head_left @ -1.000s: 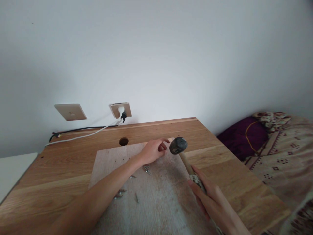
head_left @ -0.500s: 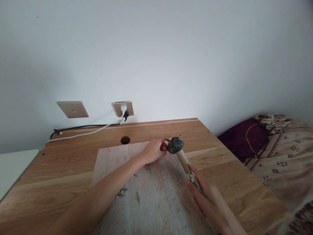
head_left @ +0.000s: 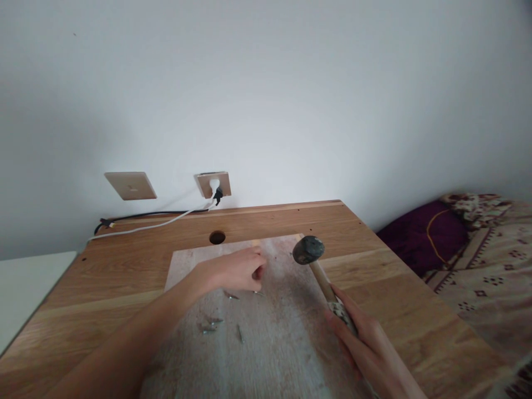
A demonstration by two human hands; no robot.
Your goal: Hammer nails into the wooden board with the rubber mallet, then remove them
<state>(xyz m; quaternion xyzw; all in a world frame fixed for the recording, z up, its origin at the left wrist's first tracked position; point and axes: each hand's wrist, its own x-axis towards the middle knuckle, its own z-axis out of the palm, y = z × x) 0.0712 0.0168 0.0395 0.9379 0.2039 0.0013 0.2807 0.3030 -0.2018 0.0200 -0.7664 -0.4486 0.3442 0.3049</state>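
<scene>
My right hand [head_left: 363, 335] is wrapped round the handle of a hammer [head_left: 322, 277], which has patterned wrapping at the grip. Its dark head is raised over the right far corner of a pale wooden board [head_left: 266, 354]. Over the board's far half, my left hand [head_left: 241, 270] is closed, with fingers curled downward. Just under its fingertips a nail [head_left: 258, 293] shows in part; whatever the fingers hold is hidden. Nearer me on the board lie several loose nails [head_left: 210, 329], a single nail [head_left: 240, 333], and another nail [head_left: 231, 296] beside my left wrist.
The board rests on a wooden tabletop [head_left: 374, 299] with a round cable hole [head_left: 217, 237]. A white cable [head_left: 149, 226] and a black cable run along its back to a wall socket [head_left: 213, 184]. Patterned bedding [head_left: 494, 266] lies to the right, a white surface [head_left: 33, 282] at the left.
My left hand has left the spot by the hammer head and moved left and toward me, down to the nails. The hammer stays in my right hand, nearly unmoved.
</scene>
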